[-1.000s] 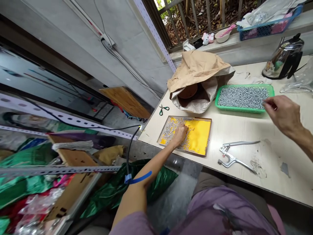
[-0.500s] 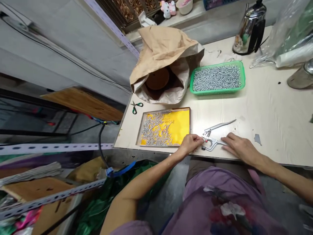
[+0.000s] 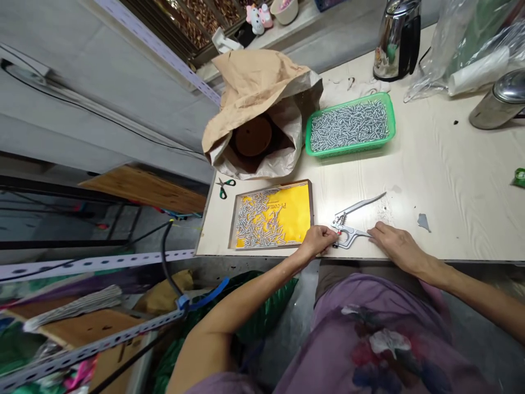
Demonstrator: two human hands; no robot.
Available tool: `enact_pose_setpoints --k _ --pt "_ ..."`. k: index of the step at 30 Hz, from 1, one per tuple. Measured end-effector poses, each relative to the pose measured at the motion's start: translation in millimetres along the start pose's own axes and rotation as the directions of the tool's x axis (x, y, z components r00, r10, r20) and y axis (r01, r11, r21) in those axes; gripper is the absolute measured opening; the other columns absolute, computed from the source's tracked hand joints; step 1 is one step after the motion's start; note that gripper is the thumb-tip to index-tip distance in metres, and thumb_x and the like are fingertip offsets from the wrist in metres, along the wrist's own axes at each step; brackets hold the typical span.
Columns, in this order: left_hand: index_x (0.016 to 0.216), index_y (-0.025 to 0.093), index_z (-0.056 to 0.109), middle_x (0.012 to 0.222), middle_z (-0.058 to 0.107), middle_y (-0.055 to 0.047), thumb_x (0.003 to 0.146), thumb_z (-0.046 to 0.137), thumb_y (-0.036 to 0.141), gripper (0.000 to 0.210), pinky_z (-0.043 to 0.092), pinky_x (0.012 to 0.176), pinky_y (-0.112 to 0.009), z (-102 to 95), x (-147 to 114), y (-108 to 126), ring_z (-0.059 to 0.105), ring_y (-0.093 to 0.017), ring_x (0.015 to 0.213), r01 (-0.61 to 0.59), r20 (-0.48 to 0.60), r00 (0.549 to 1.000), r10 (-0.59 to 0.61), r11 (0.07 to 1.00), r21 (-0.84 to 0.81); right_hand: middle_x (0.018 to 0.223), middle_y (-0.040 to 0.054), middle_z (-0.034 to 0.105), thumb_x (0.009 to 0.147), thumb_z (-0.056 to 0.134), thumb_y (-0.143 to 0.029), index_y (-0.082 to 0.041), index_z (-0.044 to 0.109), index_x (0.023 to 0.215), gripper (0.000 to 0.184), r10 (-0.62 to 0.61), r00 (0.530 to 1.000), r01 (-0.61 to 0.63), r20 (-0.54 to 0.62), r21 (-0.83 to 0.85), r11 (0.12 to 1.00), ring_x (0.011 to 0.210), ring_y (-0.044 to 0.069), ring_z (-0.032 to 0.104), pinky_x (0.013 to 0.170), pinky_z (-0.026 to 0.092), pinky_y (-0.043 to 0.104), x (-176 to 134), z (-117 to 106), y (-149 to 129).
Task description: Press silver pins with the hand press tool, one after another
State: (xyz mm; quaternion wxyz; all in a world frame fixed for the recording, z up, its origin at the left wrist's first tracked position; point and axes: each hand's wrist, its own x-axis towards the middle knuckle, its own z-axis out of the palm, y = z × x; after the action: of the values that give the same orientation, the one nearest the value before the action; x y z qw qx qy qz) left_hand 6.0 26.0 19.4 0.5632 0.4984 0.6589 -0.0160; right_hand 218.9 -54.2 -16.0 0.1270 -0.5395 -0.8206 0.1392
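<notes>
A pair of silver hand pliers with a spring between its spread handles lies on the table in front of me. My left hand is closed in a pinch at the jaw end, by a small red part; what the fingertips hold is too small to make out. My right hand has its fingers closed on the end of the lower handle. Left of the pliers sits a shallow tray with a yellow bottom, and small silver metal pieces are scattered over its left part.
A green basket full of similar metal pieces stands behind the pliers. An open brown paper bag is beside it. Scissors lie at the left edge. Toward the back right are a kettle, a steel canister and plastic wrap.
The whole view has shifted and turned slightly, moving the tabletop things leftward. Both hands keep their places at the pliers, whose handles are still spread.
</notes>
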Motion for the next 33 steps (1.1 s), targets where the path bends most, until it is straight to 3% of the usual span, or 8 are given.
enact_pose_setpoints --k 7,10,14,18,23,28,31,33 --pt "0.066 0.013 0.061 0.036 0.041 0.01 0.078 0.067 0.022 0.017 0.024 0.037 -0.017 -1.3 15.0 -13.1 0.033 -0.004 0.031 0.013 0.046 0.999 -0.015 0.999 0.049 0.087 0.007 0.061 0.096 0.04 -0.018 -0.018 0.06 0.088 0.021 0.018 1.0 -0.018 0.016 0.01 1.0 0.075 0.017 0.057 0.06 0.042 0.027 -0.2 -1.9 -2.1" --pt "0.067 0.012 0.063 0.035 0.041 0.009 0.077 0.069 0.025 0.018 0.024 0.037 -0.017 -2.8 17.0 -14.1 0.033 -0.004 0.032 0.015 0.057 0.998 -0.018 0.998 0.062 0.1 0.0121 0.062 0.095 0.046 -0.03 -0.018 0.061 0.102 0.021 -0.005 1.0 0.006 -0.012 0.033 0.999 0.089 0.022 0.058 0.07 0.046 0.032 3.5 -7.1 4.8" --pt "0.069 0.011 0.063 0.035 0.041 0.009 0.079 0.067 0.022 0.015 0.025 0.038 -0.018 -3.4 15.6 -11.3 0.033 -0.004 0.032 0.013 0.074 0.997 -0.017 0.998 0.059 0.143 0.022 0.042 0.083 0.054 -0.06 -0.017 0.041 0.139 0.071 0.013 1.0 -0.014 -0.028 -0.052 0.999 0.129 0.039 0.039 0.096 0.039 0.051 13.7 -11.2 26.2" --pt "0.07 0.011 0.063 0.034 0.039 0.01 0.08 0.065 0.018 0.012 0.025 0.037 -0.017 -2.6 15.8 -11.4 0.033 -0.004 0.031 0.025 0.066 0.997 -0.03 0.997 0.071 0.147 0.022 0.037 0.073 0.057 -0.071 -0.016 0.027 0.147 0.096 -0.008 0.998 0.015 0.065 -0.094 0.995 0.136 0.041 0.029 0.103 0.03 0.054 25.9 -10.8 42.8" --pt "0.07 0.011 0.063 0.033 0.038 0.01 0.081 0.065 0.021 0.015 0.026 0.037 -0.017 -1.3 15.2 -12.6 0.032 -0.004 0.03 0.032 0.063 0.997 -0.036 0.997 0.071 0.127 0.0218 0.055 0.073 0.063 -0.06 -0.01 0.037 0.14 0.087 -0.007 0.996 0.019 0.089 -0.133 0.991 0.117 0.037 0.046 0.097 0.033 0.05 34.3 -17.7 36.6" --pt "0.07 0.012 0.061 0.034 0.04 0.01 0.081 0.066 0.025 0.018 0.024 0.037 -0.017 -0.3 10.8 -7.4 0.032 -0.004 0.03 0.052 0.067 0.996 -0.057 0.996 0.074 0.112 0.0184 0.061 0.077 0.062 -0.052 -0.011 0.044 0.133 0.072 -0.01 0.999 0.017 0.054 -0.141 0.99 0.101 0.033 0.051 0.089 0.033 0.046 31.1 -21.8 29.1" --pt "0.073 0.012 0.062 0.037 0.042 0.009 0.082 0.063 0.025 0.016 0.027 0.039 -0.018 -0.6 6.0 -4.3 0.035 -0.006 0.034 0.06 0.05 0.996 -0.069 0.986 0.153 0.107 0.0163 0.063 0.081 0.059 -0.047 -0.014 0.045 0.131 0.062 -0.033 0.999 0.036 0.027 -0.131 0.991 0.097 0.032 0.051 0.087 0.031 0.045 27.9 -20.1 27.7" --pt "0.073 0.012 0.063 0.044 0.047 0.006 0.083 0.063 0.026 0.017 0.033 0.044 -0.019 -0.3 0.7 -4.5 0.043 -0.008 0.041 -0.009 0.001 1.0 0.009 0.961 0.275 0.105 0.0153 0.063 0.083 0.059 -0.041 -0.014 0.048 0.129 0.055 -0.038 0.999 0.04 0.022 -0.134 0.99 0.095 0.031 0.051 0.086 0.03 0.044 26.2 -19.1 26.2"
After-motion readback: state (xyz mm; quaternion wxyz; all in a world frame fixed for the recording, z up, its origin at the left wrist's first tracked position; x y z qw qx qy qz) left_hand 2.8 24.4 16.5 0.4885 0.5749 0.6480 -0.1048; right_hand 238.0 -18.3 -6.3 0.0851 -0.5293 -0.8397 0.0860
